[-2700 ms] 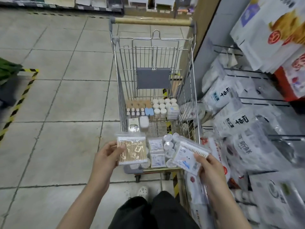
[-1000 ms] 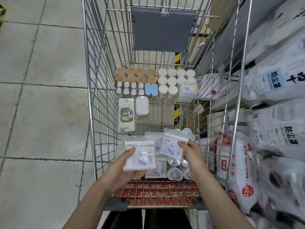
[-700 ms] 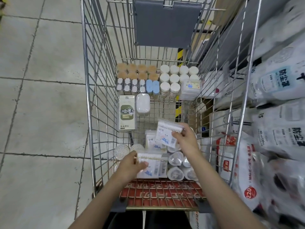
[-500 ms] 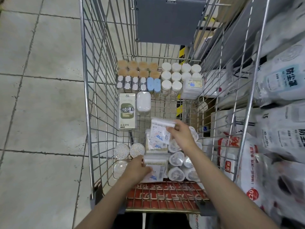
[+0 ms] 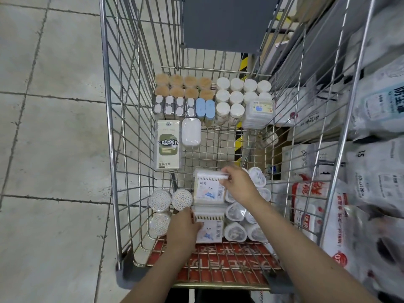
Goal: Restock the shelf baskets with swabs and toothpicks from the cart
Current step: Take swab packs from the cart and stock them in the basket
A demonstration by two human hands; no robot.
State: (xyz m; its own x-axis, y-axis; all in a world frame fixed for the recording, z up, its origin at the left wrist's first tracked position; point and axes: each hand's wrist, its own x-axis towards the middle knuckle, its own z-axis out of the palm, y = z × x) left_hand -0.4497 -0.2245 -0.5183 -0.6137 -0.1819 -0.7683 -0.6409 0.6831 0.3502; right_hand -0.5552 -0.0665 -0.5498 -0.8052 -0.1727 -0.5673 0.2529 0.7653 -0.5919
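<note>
Cart (image 5: 109,127), wire, parked beside shelves of bagged goods (image 5: 380,101).

Change: a moment ago both hands held flat swab packs up above the cart; both packs are now down on its floor. Left hand (image 5: 182,228) rests on the near swab pack (image 5: 211,229), fingers curled at its left edge. Right hand (image 5: 237,184) pinches the top edge of the far swab pack (image 5: 208,189). Judged: stock is being set back or sorted, not moved to the shelf baskets, which are out of view; restocking is no further on.

Contents, counted:
- Flat swab packs: two on top, possibly more beneath.
- Round clear swab tubs (image 5: 169,200): three, left of the packs.
- Bagged tubs (image 5: 242,224): about seven, partly hidden.
- Tan-topped jars (image 5: 183,86): eight.
- White-lidded jars (image 5: 238,95): ten.
- Silver cases (image 5: 173,107): four.
- Blue cases (image 5: 205,109): two.
- Toothpick box (image 5: 168,145): one.
- White oval case (image 5: 191,133): one.
- Clear square box (image 5: 259,113): one.
</note>
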